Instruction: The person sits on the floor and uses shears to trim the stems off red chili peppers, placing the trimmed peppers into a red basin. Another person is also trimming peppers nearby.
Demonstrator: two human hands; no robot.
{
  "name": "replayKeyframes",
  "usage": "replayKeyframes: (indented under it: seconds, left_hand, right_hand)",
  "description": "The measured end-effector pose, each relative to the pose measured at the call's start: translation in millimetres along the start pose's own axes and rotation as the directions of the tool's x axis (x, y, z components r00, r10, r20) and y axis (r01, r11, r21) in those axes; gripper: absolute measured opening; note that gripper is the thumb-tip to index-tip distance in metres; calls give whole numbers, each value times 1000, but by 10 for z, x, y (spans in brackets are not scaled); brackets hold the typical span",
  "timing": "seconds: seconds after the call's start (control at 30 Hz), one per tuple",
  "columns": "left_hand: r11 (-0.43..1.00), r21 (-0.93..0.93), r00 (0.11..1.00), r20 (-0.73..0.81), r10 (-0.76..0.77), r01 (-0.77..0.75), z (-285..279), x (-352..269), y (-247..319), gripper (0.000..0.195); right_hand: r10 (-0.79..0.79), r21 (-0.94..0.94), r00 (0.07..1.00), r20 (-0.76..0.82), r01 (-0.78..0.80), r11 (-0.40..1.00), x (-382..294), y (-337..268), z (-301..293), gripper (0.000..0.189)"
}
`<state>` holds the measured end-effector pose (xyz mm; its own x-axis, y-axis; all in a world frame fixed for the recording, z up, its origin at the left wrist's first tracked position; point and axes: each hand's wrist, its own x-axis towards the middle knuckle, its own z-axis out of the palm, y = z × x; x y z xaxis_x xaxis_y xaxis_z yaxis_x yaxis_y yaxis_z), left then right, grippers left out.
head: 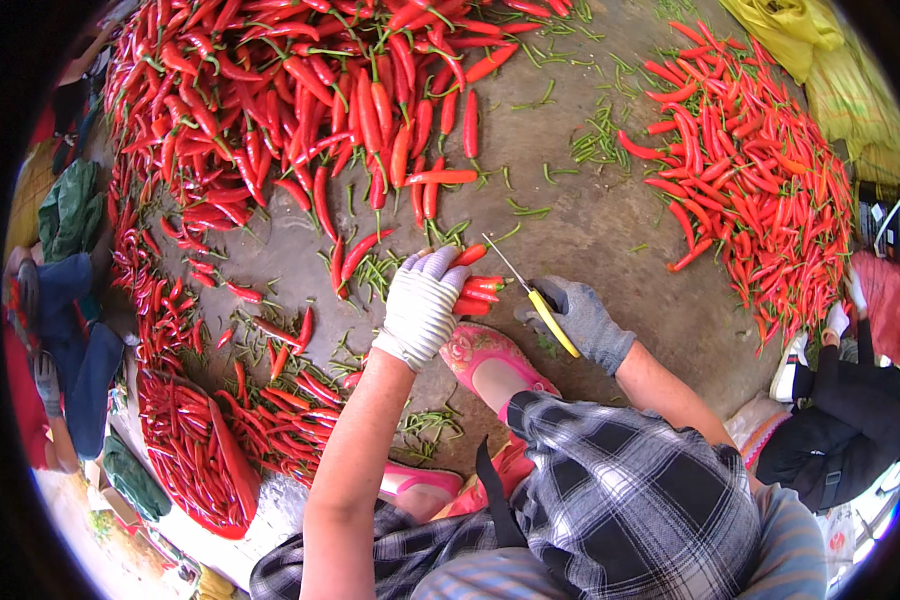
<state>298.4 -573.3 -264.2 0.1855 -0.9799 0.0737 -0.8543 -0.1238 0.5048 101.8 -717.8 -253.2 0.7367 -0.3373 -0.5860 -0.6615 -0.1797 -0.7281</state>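
Note:
My left hand (424, 304), in a white knitted glove, is closed around a small bunch of red chili peppers (481, 289) whose ends stick out to the right. In a grey glove, my right hand (585, 319) grips yellow-handled scissors (546, 319). Their slim metal blades point up and left, just right of the bunch and apart from it. How far the blades are parted is hard to tell. Cut green stems (375, 276) lie on the floor left of my left hand. Ahead of both hands spreads a large heap of red chilies (292, 97).
A second chili heap (750, 172) lies at right, beside yellow sacks (844, 97). At lower left is a red mesh bag of chilies (195, 450). One person (67, 352) sits at far left, another (832, 420) at far right. My pink shoe (487, 352) rests below the bunch.

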Motion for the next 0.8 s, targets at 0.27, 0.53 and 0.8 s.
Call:
replayKeyframes:
  seconds: [0.27, 0.53, 0.8]
  left_hand:
    - [-199, -936, 505, 326, -799, 290, -342, -624, -137, 33]
    - [601, 23, 576, -320, -752, 799, -2116, -3197, -784, 33]
    - [-426, 327, -258, -450, -855, 844, -2869, -6000, -1207, 38]
  right_hand:
    - [-183, -55, 976, -121, 177, 983, 1, 19, 195, 33]
    - [-111, -175, 994, 0, 110, 979, 111, 32, 311, 44]
    - [-222, -321, 975, 15, 215, 922, 142, -230, 413, 45]
